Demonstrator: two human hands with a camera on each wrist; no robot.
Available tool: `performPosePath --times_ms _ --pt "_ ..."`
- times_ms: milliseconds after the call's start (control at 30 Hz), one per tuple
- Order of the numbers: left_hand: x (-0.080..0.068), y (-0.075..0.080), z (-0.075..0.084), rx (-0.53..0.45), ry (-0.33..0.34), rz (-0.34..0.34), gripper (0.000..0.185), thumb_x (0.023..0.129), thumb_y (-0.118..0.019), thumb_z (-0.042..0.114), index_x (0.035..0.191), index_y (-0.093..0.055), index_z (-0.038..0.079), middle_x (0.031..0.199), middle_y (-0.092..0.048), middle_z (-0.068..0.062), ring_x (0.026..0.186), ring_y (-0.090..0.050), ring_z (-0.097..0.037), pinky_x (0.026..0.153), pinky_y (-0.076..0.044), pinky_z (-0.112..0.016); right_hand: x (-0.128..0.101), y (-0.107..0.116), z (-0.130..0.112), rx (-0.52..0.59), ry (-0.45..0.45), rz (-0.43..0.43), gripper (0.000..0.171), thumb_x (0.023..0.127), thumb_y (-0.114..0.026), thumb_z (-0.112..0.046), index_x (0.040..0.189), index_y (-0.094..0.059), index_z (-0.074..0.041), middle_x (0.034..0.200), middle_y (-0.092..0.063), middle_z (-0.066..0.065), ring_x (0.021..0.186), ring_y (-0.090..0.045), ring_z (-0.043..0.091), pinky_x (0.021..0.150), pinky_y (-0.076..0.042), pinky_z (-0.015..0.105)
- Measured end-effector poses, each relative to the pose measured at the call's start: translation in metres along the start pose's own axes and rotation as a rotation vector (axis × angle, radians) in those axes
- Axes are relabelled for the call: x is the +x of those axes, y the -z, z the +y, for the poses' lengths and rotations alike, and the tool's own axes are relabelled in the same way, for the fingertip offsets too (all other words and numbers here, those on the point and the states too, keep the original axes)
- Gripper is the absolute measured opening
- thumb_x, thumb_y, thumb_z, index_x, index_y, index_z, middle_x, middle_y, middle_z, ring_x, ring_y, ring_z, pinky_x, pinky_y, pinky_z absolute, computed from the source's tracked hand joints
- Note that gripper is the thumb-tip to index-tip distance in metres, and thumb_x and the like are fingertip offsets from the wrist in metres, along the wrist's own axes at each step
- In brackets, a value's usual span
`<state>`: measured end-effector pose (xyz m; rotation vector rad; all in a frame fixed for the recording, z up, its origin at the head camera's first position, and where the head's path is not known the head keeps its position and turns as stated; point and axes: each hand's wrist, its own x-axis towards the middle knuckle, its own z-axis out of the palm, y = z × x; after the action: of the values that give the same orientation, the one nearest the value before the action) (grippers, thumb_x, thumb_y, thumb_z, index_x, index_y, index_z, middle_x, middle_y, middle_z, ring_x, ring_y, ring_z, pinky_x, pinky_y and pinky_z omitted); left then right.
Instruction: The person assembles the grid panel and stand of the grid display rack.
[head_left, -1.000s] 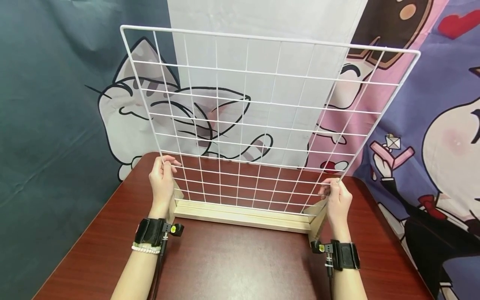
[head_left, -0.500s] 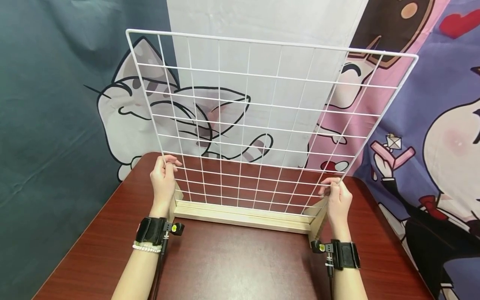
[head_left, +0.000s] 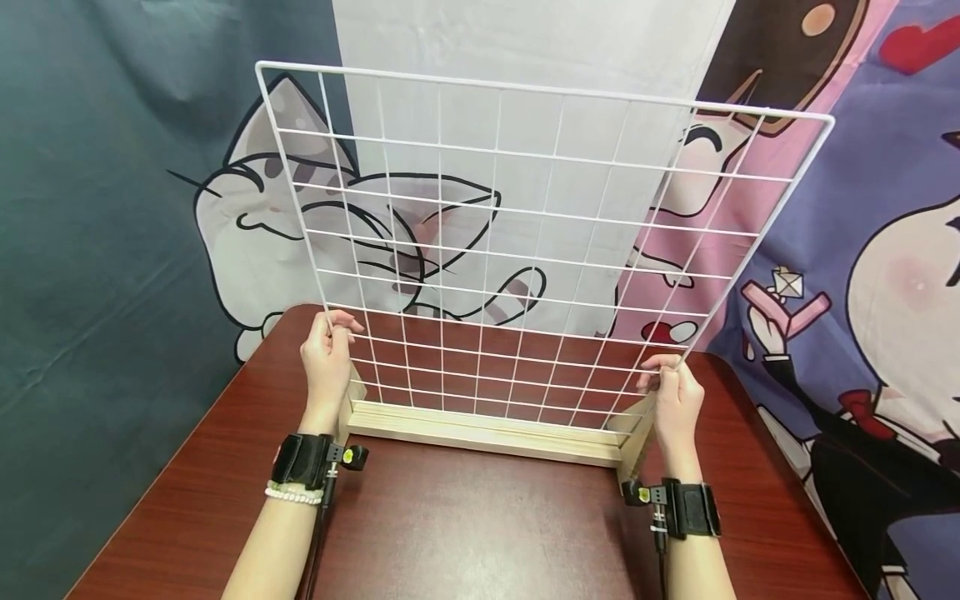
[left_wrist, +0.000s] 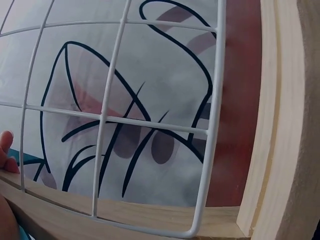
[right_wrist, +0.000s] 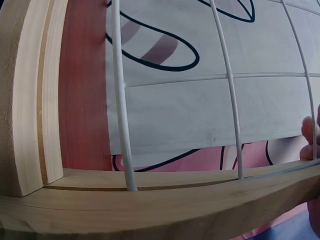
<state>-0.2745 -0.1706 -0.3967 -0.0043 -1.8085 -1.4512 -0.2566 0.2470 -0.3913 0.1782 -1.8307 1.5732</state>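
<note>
In the head view, a white wire grid panel stands upright, leaning slightly back, above a pale wooden frame. My left hand grips its left edge low down, and my right hand grips the right edge. The frame has a grooved base bar with a side piece at each end. In the left wrist view, the panel's rounded lower corner is apart from the base bar. The right wrist view has the panel's bottom wire above the base bar, its corner at the grooved side piece.
The frame stands on a reddish-brown table. Behind it hangs a cloth backdrop with cartoon cats. Black straps with small cameras sit on both wrists, cables trailing toward the front; beads circle the left wrist.
The panel's top edge has dropped a little, its upper left corner shifting right and down. Both hands keep their grip and have barely moved.
</note>
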Motion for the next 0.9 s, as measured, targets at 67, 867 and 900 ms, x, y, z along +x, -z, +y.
performPosePath --times_ms 67,867,900 --pt "0.000 -0.001 -0.001 -0.005 -0.013 0.002 0.019 0.091 -0.040 -0.009 0.097 -0.058 -0.013 0.083 -0.066 -0.030 0.063 -0.050 0.004 0.054 -0.033 -0.008 0.000 0.001 0.001 -0.009 -0.002 0.005 0.029 0.090 -0.030 0.008 0.084 -0.056 0.021 0.054 -0.058 -0.006 0.046 -0.055 0.004 0.049 -0.046 0.014" --pt "0.011 -0.003 0.009 -0.190 0.145 0.084 0.052 0.100 -0.049 0.026 0.076 -0.060 -0.019 0.055 -0.056 0.006 0.048 -0.054 -0.007 0.055 -0.045 -0.016 0.005 0.001 0.028 0.135 -0.086 0.082 0.037 0.101 -0.041 -0.013 0.074 -0.064 -0.003 0.050 -0.051 -0.006 0.046 -0.042 0.006 0.045 -0.031 0.018" --pt "0.011 -0.003 0.009 -0.193 0.151 0.085 0.051 0.100 -0.050 0.026 0.076 -0.060 -0.018 0.055 -0.056 0.007 0.047 -0.054 -0.005 0.055 -0.045 -0.016 0.005 0.001 0.026 0.159 -0.088 0.082 0.040 0.101 -0.040 -0.017 0.071 -0.064 -0.005 0.049 -0.051 -0.006 0.045 -0.041 0.006 0.045 -0.029 0.019"
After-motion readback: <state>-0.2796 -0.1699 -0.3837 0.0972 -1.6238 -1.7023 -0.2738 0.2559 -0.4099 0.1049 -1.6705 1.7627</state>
